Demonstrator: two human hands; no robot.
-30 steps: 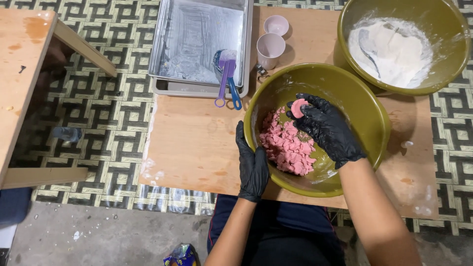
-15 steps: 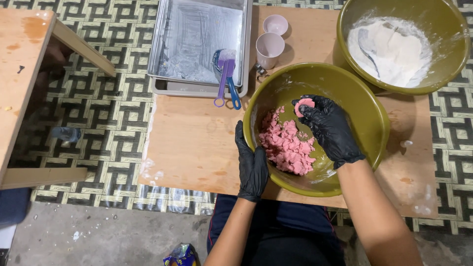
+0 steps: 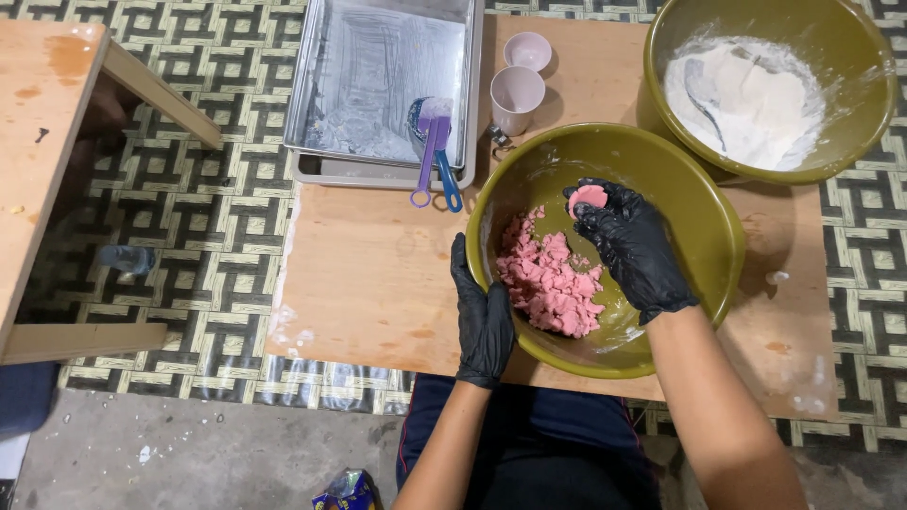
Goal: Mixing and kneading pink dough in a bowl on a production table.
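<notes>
Both hands, left hand (image 3: 484, 321) and right hand (image 3: 631, 247), wore black gloves. Dough (image 3: 551, 283) was pink; small pink lump (image 3: 590, 196) same shade. Near bowl (image 3: 699, 208) olive green; far bowl (image 3: 860, 113) olive too, white flour (image 3: 746, 99) inside. Tray (image 3: 378, 85) silvery grey. Scoops (image 3: 435, 151) purple and blue. Cups (image 3: 518, 90) pale lilac. Board (image 3: 378, 274) light brown wood. Floor mat (image 3: 217, 227) black-and-cream interlocking squares.

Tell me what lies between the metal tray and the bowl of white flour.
In the head view, two pale cups stand between the metal tray and the flour bowl.
</notes>
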